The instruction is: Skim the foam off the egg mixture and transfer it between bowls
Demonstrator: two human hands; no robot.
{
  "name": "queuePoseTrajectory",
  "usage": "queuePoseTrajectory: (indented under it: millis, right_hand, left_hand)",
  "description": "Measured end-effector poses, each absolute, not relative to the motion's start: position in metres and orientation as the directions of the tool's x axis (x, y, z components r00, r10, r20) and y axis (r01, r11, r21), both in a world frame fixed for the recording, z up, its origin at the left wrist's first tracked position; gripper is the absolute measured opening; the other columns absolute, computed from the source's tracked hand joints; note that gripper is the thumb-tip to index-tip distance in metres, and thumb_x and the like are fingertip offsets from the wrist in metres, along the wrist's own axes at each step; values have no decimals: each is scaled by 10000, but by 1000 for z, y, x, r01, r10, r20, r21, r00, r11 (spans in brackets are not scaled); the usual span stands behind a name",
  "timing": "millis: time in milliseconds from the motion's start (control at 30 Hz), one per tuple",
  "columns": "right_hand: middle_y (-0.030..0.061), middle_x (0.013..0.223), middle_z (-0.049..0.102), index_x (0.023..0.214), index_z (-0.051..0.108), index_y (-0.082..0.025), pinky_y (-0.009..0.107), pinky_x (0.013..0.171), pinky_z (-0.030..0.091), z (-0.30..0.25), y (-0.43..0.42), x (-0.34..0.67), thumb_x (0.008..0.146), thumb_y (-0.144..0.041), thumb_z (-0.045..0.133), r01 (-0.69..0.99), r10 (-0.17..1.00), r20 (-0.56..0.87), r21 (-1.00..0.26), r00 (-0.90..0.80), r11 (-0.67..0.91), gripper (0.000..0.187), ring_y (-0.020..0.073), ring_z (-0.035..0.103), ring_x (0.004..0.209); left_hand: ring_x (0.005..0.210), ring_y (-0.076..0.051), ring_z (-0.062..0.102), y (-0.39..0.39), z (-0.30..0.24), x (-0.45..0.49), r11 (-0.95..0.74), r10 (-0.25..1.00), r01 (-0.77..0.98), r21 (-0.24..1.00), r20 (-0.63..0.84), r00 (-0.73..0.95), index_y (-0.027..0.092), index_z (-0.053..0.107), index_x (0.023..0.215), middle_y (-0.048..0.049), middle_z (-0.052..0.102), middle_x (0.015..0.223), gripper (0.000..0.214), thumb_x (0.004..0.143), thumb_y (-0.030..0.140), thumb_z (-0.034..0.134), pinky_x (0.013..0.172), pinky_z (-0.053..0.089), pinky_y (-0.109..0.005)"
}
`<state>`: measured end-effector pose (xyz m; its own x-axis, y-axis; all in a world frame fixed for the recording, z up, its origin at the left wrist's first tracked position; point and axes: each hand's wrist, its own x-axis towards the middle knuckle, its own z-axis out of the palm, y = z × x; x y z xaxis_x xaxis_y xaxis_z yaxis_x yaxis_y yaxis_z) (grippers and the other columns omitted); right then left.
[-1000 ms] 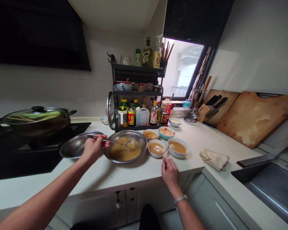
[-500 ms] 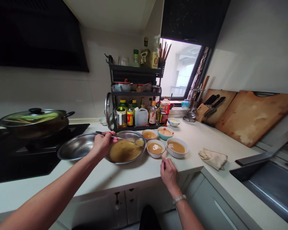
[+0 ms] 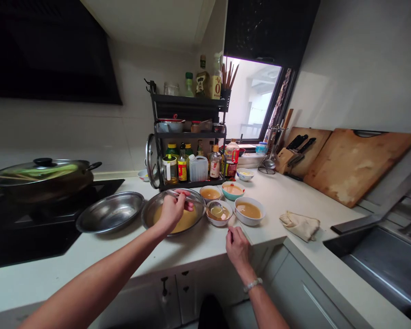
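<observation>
My left hand is closed around the handle of a metal ladle, reaching across a steel basin of yellowish-brown liquid. The ladle's bowl is over or in a small white bowl that holds similar liquid; I cannot tell whether it touches the liquid. My right hand hangs by the counter's front edge, just in front of the small bowl, fingers curled in and nothing visible in them. Close by stand a larger white bowl, a teal-rimmed bowl and another small bowl, each with brownish liquid.
An empty steel basin sits left, beside the stove with a lidded pan. Behind is a black rack of bottles. A folded cloth, knife block, cutting boards and sink are right.
My left hand has moved right with the ladle, whose bowl went from above the basin to the small white bowl. My right hand has stayed nearly still. The view has shifted slightly.
</observation>
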<state>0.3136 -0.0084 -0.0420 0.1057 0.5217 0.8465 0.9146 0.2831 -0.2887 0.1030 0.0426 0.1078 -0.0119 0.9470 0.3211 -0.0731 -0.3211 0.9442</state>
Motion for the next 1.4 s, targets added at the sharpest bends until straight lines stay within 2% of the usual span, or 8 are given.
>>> queuePoseTrajectory:
  millis: [133,267,500,700,1033,1133,1267,1400]
  right_hand:
    - [29,710,544,849,579,-171,250,606,384,-42,-8,314,899,-121,392,912,514,852,-286,102,294,200,154,525,643]
    - [29,708,539,846,583,-166,251,601,381,-43,-8,314,896,-118,394,910,524,846,-291,99,297,201,153,526,641]
    - [34,718,554,856,592,-163,252,602,387,-45,-7,316,897,-134,401,915,533,840,-288,99,283,198,155,536,642]
    - [33,710,547,855,593,-158,251,600,393,-45,-7,316,894,-131,402,916,532,842,-280,90,288,197,154,535,635]
    - [31,701,545,844,589,-168,260,593,388,-46,-6,316,894,-137,401,911,529,843,-287,94,295,197,158,530,634]
    - [29,704,543,843,585,-176,259,600,395,-47,-6,316,893,-136,397,906,531,842,-297,99,302,198,157,531,639]
    - [30,712,546,855,585,-174,257,603,403,-46,-6,316,897,-141,397,905,533,842,-293,91,308,195,155,538,646]
    - [31,706,547,853,588,-168,257,602,407,-45,-7,316,893,-135,406,908,528,845,-287,89,306,189,155,540,641]
  left_hand:
    - [486,-162,646,30,102,103,-517,853,151,842,495,165,146,591,863,-11,647,535,190,837,306,493,504,492,-243]
    - [544,-150,661,26,104,87,-633,773,204,746,599,209,151,601,949,-30,689,637,209,853,302,492,553,499,-236]
    - [495,-171,654,42,106,44,-488,857,231,842,512,-58,136,593,871,-29,667,573,256,833,366,488,530,528,-269]
    - [485,-212,661,42,86,13,-342,915,320,883,390,-99,142,608,832,-46,671,557,287,783,401,495,484,524,-290]
    - [535,-237,682,44,78,-27,-343,877,555,758,470,-101,159,603,902,-54,692,585,313,798,410,446,535,529,-305]
    - [522,-241,677,44,77,-26,-318,897,509,800,427,-110,157,600,892,-47,680,567,298,791,401,462,525,531,-316]
    - [523,-220,672,49,73,-22,-221,938,251,943,276,-211,144,594,839,-41,672,582,218,787,321,477,522,539,-309]
    - [483,-161,646,55,72,-19,-112,932,14,994,110,-345,116,597,775,-37,650,568,139,770,174,471,533,536,-264]
